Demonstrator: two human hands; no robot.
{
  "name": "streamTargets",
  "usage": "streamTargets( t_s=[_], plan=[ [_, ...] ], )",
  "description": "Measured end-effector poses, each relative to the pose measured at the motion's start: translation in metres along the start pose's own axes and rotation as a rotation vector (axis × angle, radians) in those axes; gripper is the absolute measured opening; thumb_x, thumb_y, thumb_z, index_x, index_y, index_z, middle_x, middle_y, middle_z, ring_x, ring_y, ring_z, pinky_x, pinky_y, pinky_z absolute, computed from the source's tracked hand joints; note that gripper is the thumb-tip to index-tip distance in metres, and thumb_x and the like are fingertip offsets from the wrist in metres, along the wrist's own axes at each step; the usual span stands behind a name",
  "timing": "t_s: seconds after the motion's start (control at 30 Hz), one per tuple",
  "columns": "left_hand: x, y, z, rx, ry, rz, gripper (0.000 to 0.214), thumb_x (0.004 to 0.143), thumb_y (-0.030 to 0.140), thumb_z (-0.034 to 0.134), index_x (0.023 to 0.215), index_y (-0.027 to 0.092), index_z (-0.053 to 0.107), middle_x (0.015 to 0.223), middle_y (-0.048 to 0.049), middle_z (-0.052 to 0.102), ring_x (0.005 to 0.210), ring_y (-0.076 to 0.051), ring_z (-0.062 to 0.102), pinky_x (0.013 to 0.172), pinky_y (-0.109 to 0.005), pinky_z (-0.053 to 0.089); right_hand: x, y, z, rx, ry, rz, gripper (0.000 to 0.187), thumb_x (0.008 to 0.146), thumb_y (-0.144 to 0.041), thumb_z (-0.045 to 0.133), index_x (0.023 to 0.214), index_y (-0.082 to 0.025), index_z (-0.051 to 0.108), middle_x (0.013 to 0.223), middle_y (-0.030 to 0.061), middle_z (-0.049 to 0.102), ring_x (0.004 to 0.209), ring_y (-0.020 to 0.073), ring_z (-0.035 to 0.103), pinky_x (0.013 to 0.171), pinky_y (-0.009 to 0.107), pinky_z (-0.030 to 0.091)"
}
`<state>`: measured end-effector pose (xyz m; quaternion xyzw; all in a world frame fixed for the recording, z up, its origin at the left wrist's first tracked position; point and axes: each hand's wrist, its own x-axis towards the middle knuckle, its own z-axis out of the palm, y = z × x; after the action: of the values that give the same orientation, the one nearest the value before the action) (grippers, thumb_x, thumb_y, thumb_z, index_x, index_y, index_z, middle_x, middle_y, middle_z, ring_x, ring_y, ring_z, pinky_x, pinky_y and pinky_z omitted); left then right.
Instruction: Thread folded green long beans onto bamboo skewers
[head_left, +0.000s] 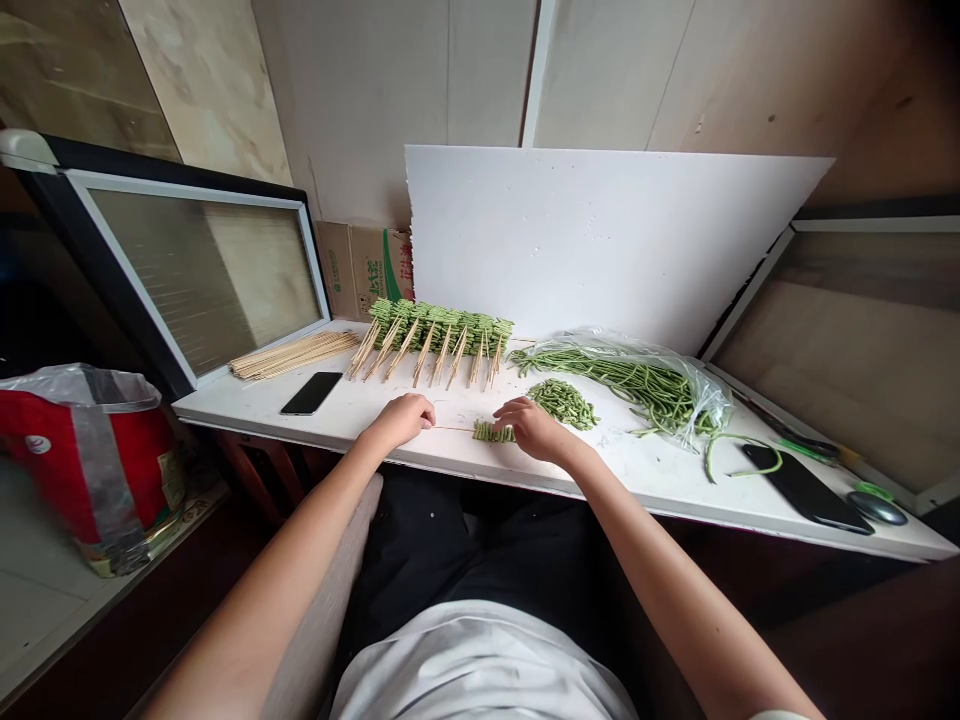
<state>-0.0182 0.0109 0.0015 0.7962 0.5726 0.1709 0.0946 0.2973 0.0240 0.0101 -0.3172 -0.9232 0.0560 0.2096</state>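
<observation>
My left hand (401, 420) pinches the bare end of a thin bamboo skewer (454, 429) lying level above the white tabletop (352, 420). My right hand (534, 430) closes on the skewer's other end, beside short pieces of green long bean (493, 432) threaded on it. Just past that hand lies a heap of cut bean pieces (562, 403). Behind my hands, several finished bean skewers (435, 328) stand in a row with sticks pointing toward me. Loose bare skewers (292, 355) lie bundled at the left. Long whole beans spill from a clear plastic bag (622, 378).
A black smartphone (311, 393) lies left of my hands, and a second phone (806, 488) lies at the right. A white foam board (600, 240) leans at the back, beside a cardboard box (360, 270). A red bag (82, 450) stands on the floor at left.
</observation>
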Motion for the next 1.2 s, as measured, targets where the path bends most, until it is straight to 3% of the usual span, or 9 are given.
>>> streamTargets(
  t_s=[0.17, 0.3, 0.5, 0.63, 0.8, 0.93, 1.2],
  plan=[
    [0.0, 0.0, 0.0, 0.004, 0.001, -0.001, 0.018, 0.087, 0.012, 0.066, 0.085, 0.021, 0.081, 0.099, -0.0066, 0.079, 0.091, -0.023, 0.071, 0.082, -0.03, 0.051, -0.002, -0.008, -0.015, 0.032, -0.137, 0.066, 0.048, 0.085, 0.006, 0.05, 0.1, -0.023, 0.086, 0.113, 0.0072, 0.081, 0.117, 0.0265, 0.069, 0.101, 0.038, 0.056],
    [0.0, 0.0, 0.0, 0.005, -0.001, 0.002, 0.018, 0.087, 0.012, 0.066, 0.086, 0.021, 0.082, 0.099, -0.0067, 0.08, 0.092, -0.023, 0.071, 0.082, -0.03, 0.051, -0.002, -0.015, -0.016, 0.017, -0.128, 0.079, 0.049, 0.084, 0.007, 0.049, 0.099, -0.023, 0.086, 0.114, 0.0077, 0.08, 0.121, 0.0269, 0.068, 0.102, 0.037, 0.055],
    [0.001, -0.002, 0.001, 0.003, 0.005, 0.005, 0.018, 0.087, 0.013, 0.066, 0.087, 0.021, 0.082, 0.1, -0.0073, 0.079, 0.091, -0.023, 0.07, 0.083, -0.03, 0.052, -0.002, -0.011, -0.013, 0.066, -0.142, 0.181, 0.055, 0.085, 0.006, 0.051, 0.116, -0.025, 0.083, 0.119, 0.0079, 0.08, 0.113, 0.0255, 0.073, 0.099, 0.035, 0.057],
    [0.001, -0.001, 0.0, -0.003, 0.001, 0.006, 0.016, 0.088, 0.012, 0.068, 0.085, 0.021, 0.081, 0.098, -0.0068, 0.079, 0.091, -0.023, 0.071, 0.084, -0.03, 0.051, -0.002, -0.008, -0.015, 0.088, -0.197, 0.149, 0.051, 0.085, 0.005, 0.053, 0.111, -0.024, 0.085, 0.128, 0.0083, 0.077, 0.121, 0.0269, 0.071, 0.106, 0.038, 0.055],
    [0.0, 0.0, 0.0, -0.006, -0.002, -0.011, 0.016, 0.087, 0.013, 0.067, 0.085, 0.021, 0.081, 0.101, -0.008, 0.079, 0.092, -0.024, 0.07, 0.084, -0.031, 0.051, -0.003, -0.008, -0.013, 0.017, -0.251, 0.152, 0.048, 0.087, -0.001, 0.058, 0.116, -0.03, 0.084, 0.138, 0.0068, 0.072, 0.137, 0.032, 0.059, 0.112, 0.046, 0.051],
    [0.001, -0.001, 0.002, -0.014, -0.003, -0.017, 0.016, 0.087, 0.013, 0.066, 0.086, 0.02, 0.081, 0.102, -0.0088, 0.079, 0.092, -0.024, 0.071, 0.084, -0.031, 0.051, -0.004, -0.01, -0.01, -0.043, -0.301, 0.151, 0.044, 0.09, -0.006, 0.058, 0.12, -0.027, 0.082, 0.142, 0.0094, 0.069, 0.14, 0.034, 0.056, 0.112, 0.048, 0.051],
    [-0.001, -0.004, -0.004, -0.023, -0.023, -0.036, 0.013, 0.086, 0.016, 0.069, 0.085, 0.021, 0.081, 0.102, -0.0079, 0.079, 0.09, -0.024, 0.072, 0.08, -0.031, 0.052, -0.005, -0.006, -0.021, 0.121, -0.19, 0.122, 0.043, 0.092, -0.006, 0.059, 0.121, -0.029, 0.081, 0.127, 0.0069, 0.077, 0.126, 0.0288, 0.067, 0.106, 0.041, 0.055]
  ],
)
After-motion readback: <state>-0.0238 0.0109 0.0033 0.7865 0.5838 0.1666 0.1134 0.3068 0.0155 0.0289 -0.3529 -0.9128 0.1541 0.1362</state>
